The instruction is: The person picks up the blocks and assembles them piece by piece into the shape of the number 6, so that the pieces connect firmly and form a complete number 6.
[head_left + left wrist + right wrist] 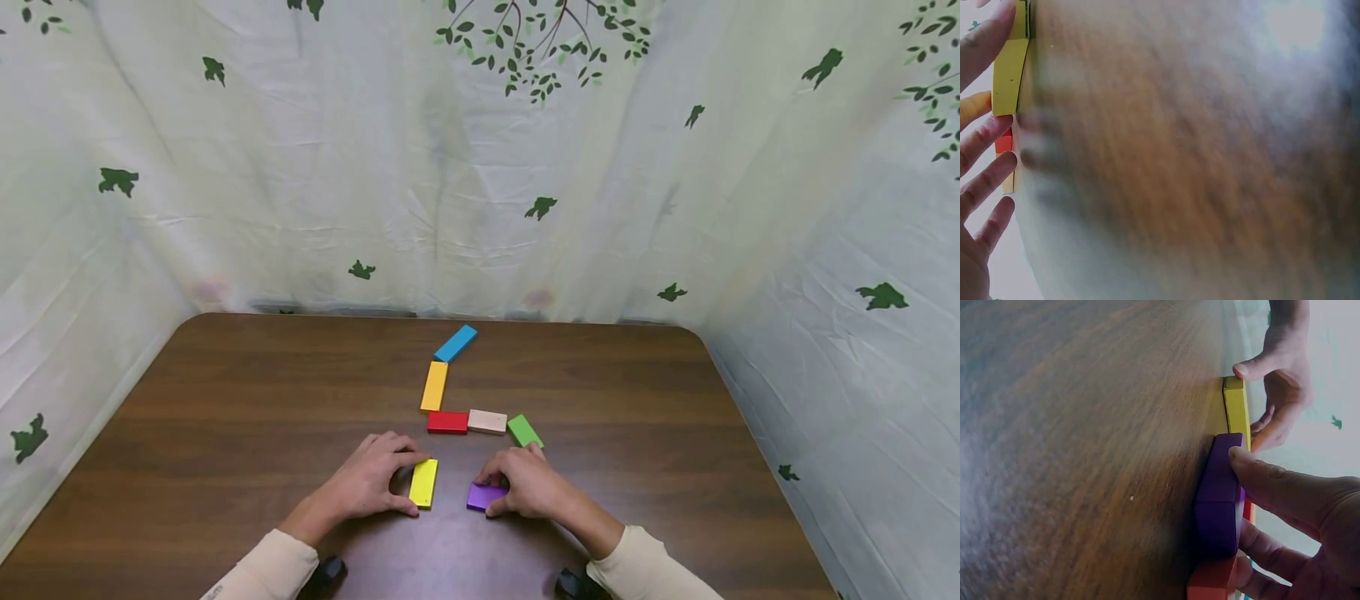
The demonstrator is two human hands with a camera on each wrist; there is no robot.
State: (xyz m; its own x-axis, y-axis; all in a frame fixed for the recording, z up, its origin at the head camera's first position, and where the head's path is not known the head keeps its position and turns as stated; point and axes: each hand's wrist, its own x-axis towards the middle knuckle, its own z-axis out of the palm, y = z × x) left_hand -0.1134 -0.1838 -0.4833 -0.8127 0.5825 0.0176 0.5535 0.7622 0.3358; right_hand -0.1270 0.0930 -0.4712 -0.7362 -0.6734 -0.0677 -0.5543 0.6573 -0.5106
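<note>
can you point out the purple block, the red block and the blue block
purple block (pixel 482 496): head view, on the uncovered part of its top
red block (pixel 447 422): head view, middle of its top
blue block (pixel 456 342): head view, middle of its top

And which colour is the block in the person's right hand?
Purple; the block shows best in the right wrist view.

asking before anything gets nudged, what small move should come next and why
Probably slide the yellow block slightly right, toward the purple block: the left hand holds it, the right hand pinches the purple one, and the head view shows a gap between them, whereas the red block and pink block lie end to end.
</note>
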